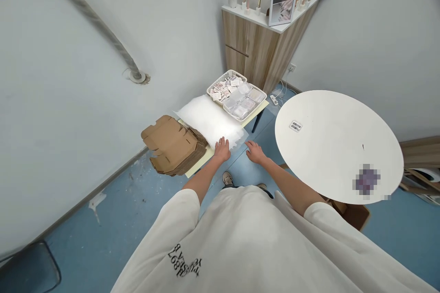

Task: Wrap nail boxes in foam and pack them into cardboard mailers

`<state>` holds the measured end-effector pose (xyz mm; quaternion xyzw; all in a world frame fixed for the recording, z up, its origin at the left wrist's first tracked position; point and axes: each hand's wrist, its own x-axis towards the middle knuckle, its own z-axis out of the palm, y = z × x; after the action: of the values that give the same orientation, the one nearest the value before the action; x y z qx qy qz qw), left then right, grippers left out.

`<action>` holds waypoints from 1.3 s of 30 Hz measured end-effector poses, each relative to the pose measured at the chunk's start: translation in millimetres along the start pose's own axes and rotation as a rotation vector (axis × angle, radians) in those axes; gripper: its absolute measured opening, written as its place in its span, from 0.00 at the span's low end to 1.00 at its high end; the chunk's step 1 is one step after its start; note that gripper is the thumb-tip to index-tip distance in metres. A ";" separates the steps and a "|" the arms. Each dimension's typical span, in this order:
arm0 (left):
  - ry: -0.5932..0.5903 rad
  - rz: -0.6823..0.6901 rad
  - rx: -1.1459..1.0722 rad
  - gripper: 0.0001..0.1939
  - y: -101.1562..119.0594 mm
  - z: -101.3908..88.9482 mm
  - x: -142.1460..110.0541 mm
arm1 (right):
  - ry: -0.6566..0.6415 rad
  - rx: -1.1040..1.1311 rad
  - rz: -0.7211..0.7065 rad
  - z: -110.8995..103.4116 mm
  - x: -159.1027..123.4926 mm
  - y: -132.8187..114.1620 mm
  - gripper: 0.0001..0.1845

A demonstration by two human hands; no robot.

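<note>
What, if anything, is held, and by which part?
The left hand rests at the near edge of the white sheets; whether the right hand pinches their corner cannot be told.

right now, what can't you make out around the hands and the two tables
All in the head view:
- Left hand's palm: hidden by the back of the hand.
- Right hand's contact with the white sheets: too small to tell.
- Print on the cards: too small.
- Purplish thing on the round table: blurred by pixelation.
- Dark object, lower left: cut off by the picture's edge.
</note>
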<state>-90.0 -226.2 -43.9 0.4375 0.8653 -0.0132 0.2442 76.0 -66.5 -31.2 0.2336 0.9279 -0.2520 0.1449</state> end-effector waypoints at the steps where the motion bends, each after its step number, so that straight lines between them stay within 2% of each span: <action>1: -0.006 -0.002 0.000 0.38 -7.7 -1.5 5.0 | 0.001 0.002 0.008 2.4 5.7 -7.1 0.33; 4: -0.037 0.012 0.005 0.36 -23.7 -4.3 20.9 | 0.009 0.010 0.033 8.3 21.5 -24.0 0.33; 9: -0.094 0.035 -0.031 0.38 -34.7 -7.2 39.1 | 0.047 0.018 0.057 13.5 42.4 -39.7 0.32; 16: -0.113 0.104 -0.052 0.39 -37.7 -11.2 43.4 | 0.049 0.036 0.083 17.3 59.9 -52.0 0.32; 21: -0.143 0.074 -0.054 0.42 -36.1 -11.3 45.2 | 0.050 0.059 0.079 19.6 63.7 -55.8 0.32; 27: -0.019 0.085 -0.087 0.43 -36.9 -21.1 38.5 | 0.110 0.190 0.069 19.9 66.3 -55.8 0.31; 31: 0.026 0.135 -0.063 0.44 -33.9 -29.8 30.2 | 0.223 0.491 0.132 8.9 78.1 -62.4 0.28; 34: 0.034 0.166 -0.051 0.45 -26.6 -29.4 20.0 | 0.268 0.682 0.150 -2.8 88.8 -69.9 0.27; 39: 0.064 0.296 -0.072 0.43 -14.1 -21.5 -6.7 | 0.263 0.662 0.189 -13.6 96.9 -78.9 0.26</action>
<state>-106.2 -234.7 -24.8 0.5514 0.7987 0.0677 0.2312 -48.3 -84.6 -25.7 0.3827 0.7812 -0.4919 -0.0366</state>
